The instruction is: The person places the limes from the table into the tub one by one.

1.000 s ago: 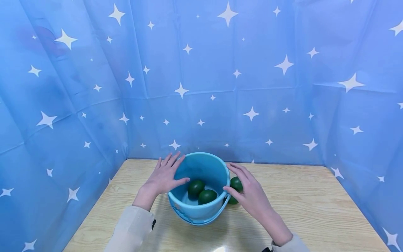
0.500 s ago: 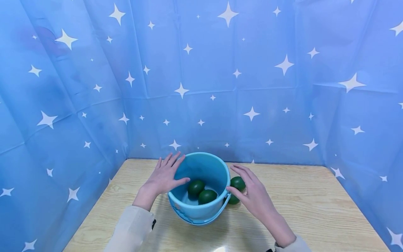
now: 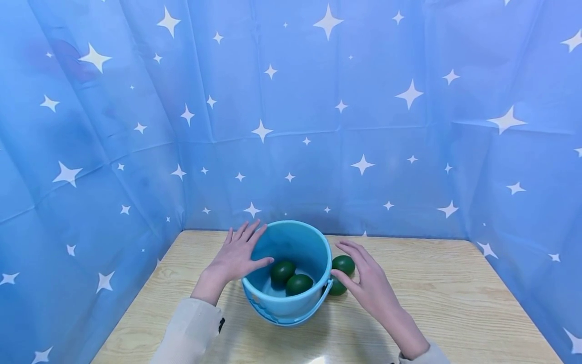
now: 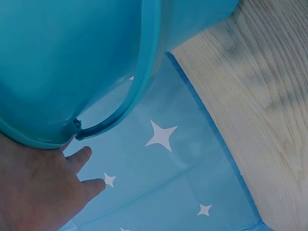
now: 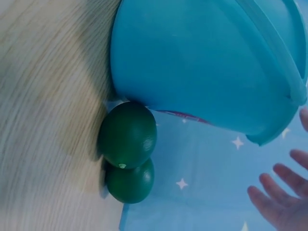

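Left hand (image 3: 234,258) spreads fingers at nine o'clock on the bucket (image 3: 288,306); loose, empty right hand (image 3: 370,285) could bump away green fruits (image 3: 343,263) at three.

Light-blue bucket (image 3: 291,305) is standing upright, handle (image 3: 291,322) flopped down at 6 o'clock, two glossy dark-green fruits (image 3: 299,284) inside, two more fruits (image 3: 343,264) just outside around 3–4 o'clock.

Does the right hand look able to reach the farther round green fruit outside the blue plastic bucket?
Likely yes: the right hand holds nothing, and its wrist view shows open space between it and the farther fruit beside the bucket.
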### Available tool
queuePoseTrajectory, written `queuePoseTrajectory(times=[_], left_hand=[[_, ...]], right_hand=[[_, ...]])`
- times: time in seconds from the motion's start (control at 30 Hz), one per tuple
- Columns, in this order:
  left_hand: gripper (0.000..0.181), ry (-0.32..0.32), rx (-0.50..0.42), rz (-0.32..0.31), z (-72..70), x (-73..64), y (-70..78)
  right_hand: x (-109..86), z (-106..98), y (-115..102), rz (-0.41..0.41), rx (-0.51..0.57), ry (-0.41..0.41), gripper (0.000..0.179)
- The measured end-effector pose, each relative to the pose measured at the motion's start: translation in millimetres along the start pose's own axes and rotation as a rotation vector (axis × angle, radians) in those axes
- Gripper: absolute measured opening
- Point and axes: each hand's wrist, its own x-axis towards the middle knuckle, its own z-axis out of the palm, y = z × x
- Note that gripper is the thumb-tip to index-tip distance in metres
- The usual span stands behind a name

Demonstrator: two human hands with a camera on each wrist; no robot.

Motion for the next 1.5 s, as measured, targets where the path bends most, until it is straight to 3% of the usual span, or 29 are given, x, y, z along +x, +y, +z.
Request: queuePoseTrajectory(times=[0.5,1.5], left_hand=[[0.086,0.01,0.0,0.004,0.6,0.9,-1.1],[0.085,0.01,0.0,0.002,2.2,0.9,-2.3]], right_hand=[[-3.0,8.1,14.7,0.019,-0.016,-0.015,0.054],[-10.9,35.6,39.2,0.167,-0.014,-0.237,0.057]])
